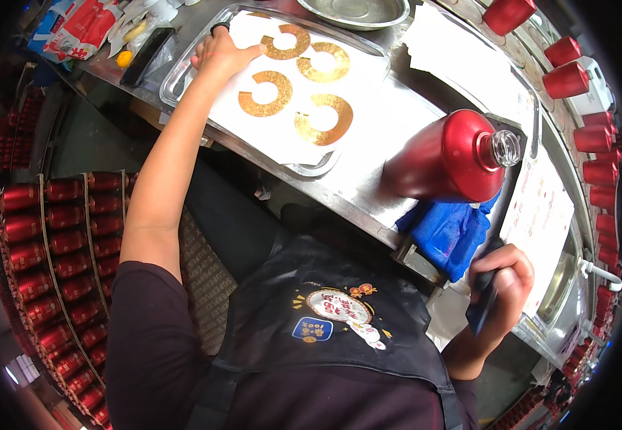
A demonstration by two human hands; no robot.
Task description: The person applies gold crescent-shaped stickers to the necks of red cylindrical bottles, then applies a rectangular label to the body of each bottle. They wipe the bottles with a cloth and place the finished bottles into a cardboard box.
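Note:
My left hand [221, 51] reaches out flat over a metal tray [182, 72] lined with white paper. Its fingertips touch the edge of a gold ring-shaped label [287, 42]. Three more gold ring-shaped labels [266, 94] lie on the same paper. My right hand [503, 281] is low at the right and is closed around a dark flat tool [484, 301]. A large red bottle [448, 157] with a clear glass neck lies on its side on a blue cloth [448, 233], a little above my right hand.
Crates of red bottles [60, 265] stand on the floor at the left. A row of red bottles [583, 107] runs along the right edge. A metal bowl [354, 13] sits beyond the tray. White sheets [540, 208] lie at the right. Packets [85, 29] are at the far left.

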